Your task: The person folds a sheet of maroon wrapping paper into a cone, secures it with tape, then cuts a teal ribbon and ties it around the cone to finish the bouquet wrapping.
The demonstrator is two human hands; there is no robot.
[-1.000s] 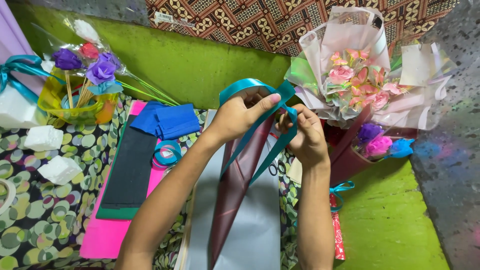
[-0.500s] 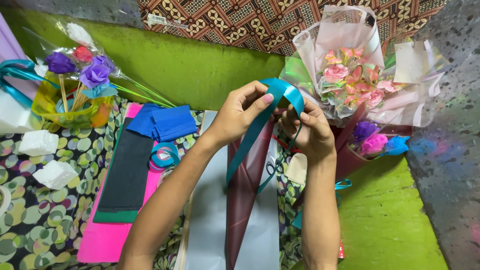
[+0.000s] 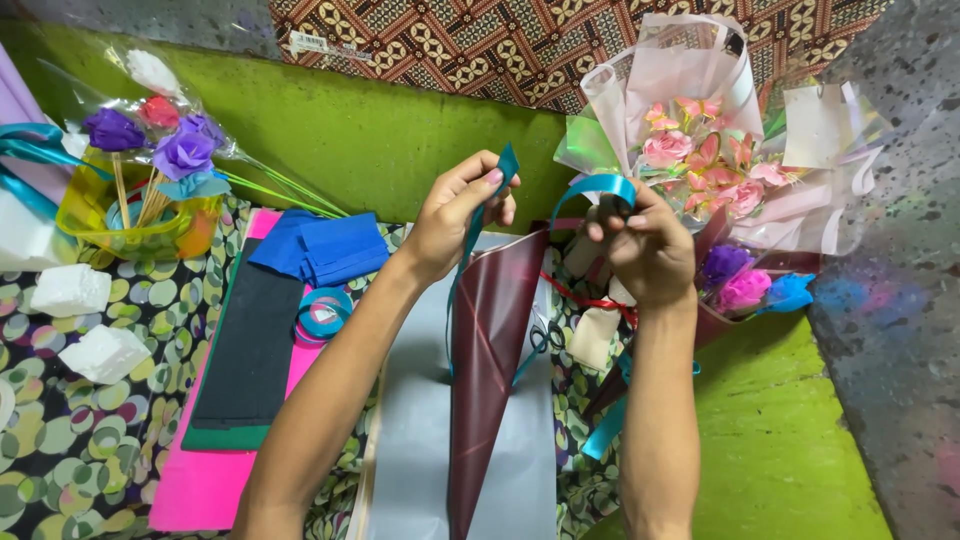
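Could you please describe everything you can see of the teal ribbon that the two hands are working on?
The teal ribbon is a glossy, satin-like band. The left hand pinches one end upright, the right hand grips a curved loop, and more of it trails down beside the maroon paper cone below.

Left hand [image 3: 455, 222] raised, thumb and fingertips [image 3: 492, 178] pinched on one end of a teal ribbon [image 3: 478, 225], which hangs down just below the fingers. Right hand [image 3: 645, 250] closed on the other stretch, a ribbon loop arching just above its fingers. Between and below both sets of fingers, a maroon paper cone [image 3: 490, 360] lying on grey sheets [image 3: 410, 430]. Beyond the right fingers, a pink-wrapped bouquet [image 3: 700, 150]. Out past the left fingers: folded blue paper [image 3: 320, 250], a ribbon roll [image 3: 322, 313], dark green felt [image 3: 250, 350] on a pink sheet [image 3: 200, 490]. Further off, paper flowers in a yellow basket [image 3: 140, 190].
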